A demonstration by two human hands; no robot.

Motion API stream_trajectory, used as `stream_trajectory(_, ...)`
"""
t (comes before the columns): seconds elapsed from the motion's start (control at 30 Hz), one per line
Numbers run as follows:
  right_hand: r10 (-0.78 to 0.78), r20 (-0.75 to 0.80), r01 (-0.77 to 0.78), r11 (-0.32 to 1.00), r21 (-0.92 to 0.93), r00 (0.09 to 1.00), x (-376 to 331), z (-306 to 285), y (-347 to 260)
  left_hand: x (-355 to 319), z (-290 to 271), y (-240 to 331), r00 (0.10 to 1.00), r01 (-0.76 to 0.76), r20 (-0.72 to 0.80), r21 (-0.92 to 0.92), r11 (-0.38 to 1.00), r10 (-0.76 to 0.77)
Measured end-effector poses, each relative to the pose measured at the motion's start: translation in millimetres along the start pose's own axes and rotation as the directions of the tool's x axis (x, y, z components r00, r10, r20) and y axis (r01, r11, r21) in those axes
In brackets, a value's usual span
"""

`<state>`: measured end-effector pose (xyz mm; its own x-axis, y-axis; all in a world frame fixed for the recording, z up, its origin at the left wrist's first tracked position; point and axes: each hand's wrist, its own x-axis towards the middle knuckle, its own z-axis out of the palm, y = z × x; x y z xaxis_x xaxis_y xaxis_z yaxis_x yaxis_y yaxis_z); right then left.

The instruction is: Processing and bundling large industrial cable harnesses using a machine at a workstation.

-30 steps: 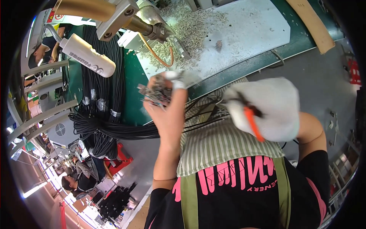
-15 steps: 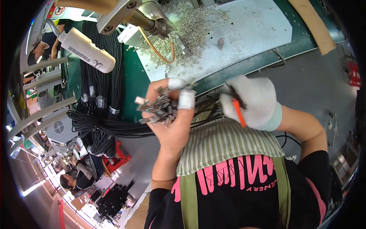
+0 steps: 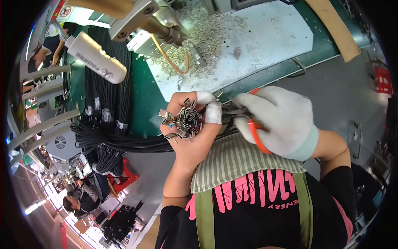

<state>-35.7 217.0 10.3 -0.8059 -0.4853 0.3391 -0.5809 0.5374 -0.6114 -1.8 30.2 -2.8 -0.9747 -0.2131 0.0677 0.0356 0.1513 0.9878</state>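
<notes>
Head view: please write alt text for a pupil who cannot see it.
A person's left hand holds a bunch of metal connectors, while the gloved right hand holds an orange-handled tool beside it. Black cables extend to the left; beyond the hands, a white board bears scattered small pieces.

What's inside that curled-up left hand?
Inside the left hand is a bunch of small metal plugs, several with open ends facing the camera. Their far ends and the inner palm cannot be seen, covered by the hand and the crowded plugs.
</notes>
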Motion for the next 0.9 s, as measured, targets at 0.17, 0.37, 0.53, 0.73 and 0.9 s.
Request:
stream_trajectory(0.17,0.012,0.165,0.002,0.997,-0.082,0.986,6,15,-3,-5,-1,-3,1.0,-0.022,-0.007,0.022,1.0,0.022)
stream_trajectory(0.37,0.046,0.289,-0.148,0.928,0.341,0.956,8,13,1,-6,-1,0,1.0,-0.029,-0.008,-0.028,0.999,0.029)
stream_trajectory(0.53,0.047,0.268,-0.128,0.947,0.295,0.962,8,11,4,-4,-1,0,0.999,-0.025,0.023,-0.02,0.999,0.025)
stream_trajectory(0.73,0.03,0.264,-0.096,0.967,0.238,0.964,6,12,3,-6,-1,-2,1.0,-0.028,0.01,0.033,0.999,0.027)
stream_trajectory(0.9,0.022,0.227,-0.072,0.974,0.213,0.974,4,15,5,-5,0,-2,1.0,-0.027,0.006,0.087,0.996,0.027)
